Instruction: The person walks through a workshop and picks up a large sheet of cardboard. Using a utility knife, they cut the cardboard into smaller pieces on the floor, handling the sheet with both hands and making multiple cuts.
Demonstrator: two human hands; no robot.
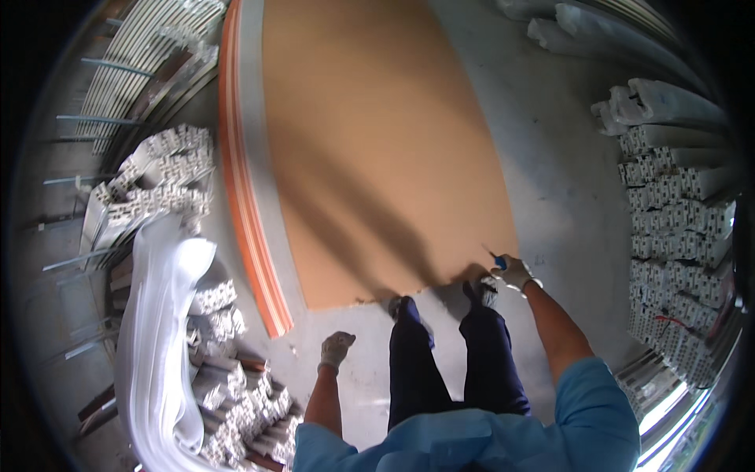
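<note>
A large tan sheet, which looks like cardboard, lies flat on the grey floor in front of my feet. Its near edge is ragged, and my shoes are at that edge. My right hand, in a pale glove, is closed around a small blue-handled tool with a thin blade or shaft, over the sheet's near right corner. Too little of the tool shows to tell its exact kind. Off the sheet to the left, my gloved left hand hangs with curled fingers above bare floor, and nothing shows in it.
Along the sheet's left side runs a long orange and white striped strip. Stacked pale profiles and a bundle of translucent wrap stand at the left. More stacked profiles line the right, some wrapped in plastic.
</note>
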